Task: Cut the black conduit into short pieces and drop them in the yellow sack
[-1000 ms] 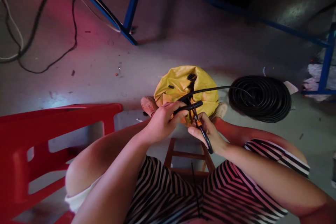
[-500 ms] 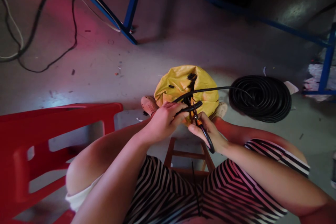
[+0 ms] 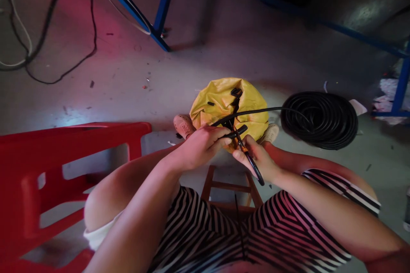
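Your L hand (image 3: 203, 145) grips blk tube (image 3: 242, 129); R hand (image 3: 262, 161) grasps cutters (image 3: 251, 161) w/ blades at it, over yel. bag (image 3: 254, 94). Coil (image 3: 336, 123) on flr (image 3: 288, 68), right.

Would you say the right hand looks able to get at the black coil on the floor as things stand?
Probably not freely: the right hand holds a scissor-like tool, and the black coil lies out past the right shoe, though its top looks uncovered.

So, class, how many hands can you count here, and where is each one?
2. The left hand grips the black tube near the yellow bag; the right hand, beside it, holds the scissors. Some fingers are hidden.
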Demonstrator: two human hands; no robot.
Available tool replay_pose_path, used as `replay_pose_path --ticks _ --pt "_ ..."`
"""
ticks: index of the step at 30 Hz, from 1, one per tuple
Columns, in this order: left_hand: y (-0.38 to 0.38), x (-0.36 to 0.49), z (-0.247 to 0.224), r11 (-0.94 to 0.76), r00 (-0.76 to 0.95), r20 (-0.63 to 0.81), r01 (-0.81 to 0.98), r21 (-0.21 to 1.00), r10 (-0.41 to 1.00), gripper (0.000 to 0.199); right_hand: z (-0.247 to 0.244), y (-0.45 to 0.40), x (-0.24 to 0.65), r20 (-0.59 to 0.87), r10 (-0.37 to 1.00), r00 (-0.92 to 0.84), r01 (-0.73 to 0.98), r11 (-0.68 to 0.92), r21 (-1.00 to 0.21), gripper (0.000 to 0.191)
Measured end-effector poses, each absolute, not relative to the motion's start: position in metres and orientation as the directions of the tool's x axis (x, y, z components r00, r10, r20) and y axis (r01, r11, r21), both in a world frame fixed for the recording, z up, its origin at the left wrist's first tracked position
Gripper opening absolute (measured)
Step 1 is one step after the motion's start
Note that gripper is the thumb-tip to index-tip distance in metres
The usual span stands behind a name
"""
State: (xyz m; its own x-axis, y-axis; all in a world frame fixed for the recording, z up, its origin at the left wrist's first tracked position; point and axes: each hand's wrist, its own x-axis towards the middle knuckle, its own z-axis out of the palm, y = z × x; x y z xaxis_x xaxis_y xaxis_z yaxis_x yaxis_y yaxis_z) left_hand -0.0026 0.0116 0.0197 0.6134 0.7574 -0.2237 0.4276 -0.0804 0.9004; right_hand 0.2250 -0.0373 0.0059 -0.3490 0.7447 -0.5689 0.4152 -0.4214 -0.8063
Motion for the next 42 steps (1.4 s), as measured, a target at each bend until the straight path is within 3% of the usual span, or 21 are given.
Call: replay_pose_path --ticks 13,21,29,42 --pt "0.012 -0.005 0.021 -0.07 0.597 -0.226 0.431 0.9 0.769 0.025 0.001 -0.042 0.223 -0.562 0.76 -0.325 0.333 -0.464 -0.821 0.053" --pt "0.01 -0.005 0.013 -0.099 0.672 -0.257 0.443 0.891 0.694 0.026 0.007 -0.032 0.227 -0.581 0.68 -0.447 0.367 -0.453 -0.813 0.048" --pt "0.012 -0.008 0.017 -0.052 0.669 -0.301 0.453 0.89 0.679 0.027 -0.002 -0.041 0.222 -0.595 0.718 -0.362 0.451 -0.424 -0.786 0.059" --pt "0.009 -0.017 0.012 -0.007 0.678 -0.322 0.434 0.901 0.661 0.031 -0.013 -0.053 0.22 -0.575 0.757 -0.311 0.422 -0.432 -0.797 0.062"
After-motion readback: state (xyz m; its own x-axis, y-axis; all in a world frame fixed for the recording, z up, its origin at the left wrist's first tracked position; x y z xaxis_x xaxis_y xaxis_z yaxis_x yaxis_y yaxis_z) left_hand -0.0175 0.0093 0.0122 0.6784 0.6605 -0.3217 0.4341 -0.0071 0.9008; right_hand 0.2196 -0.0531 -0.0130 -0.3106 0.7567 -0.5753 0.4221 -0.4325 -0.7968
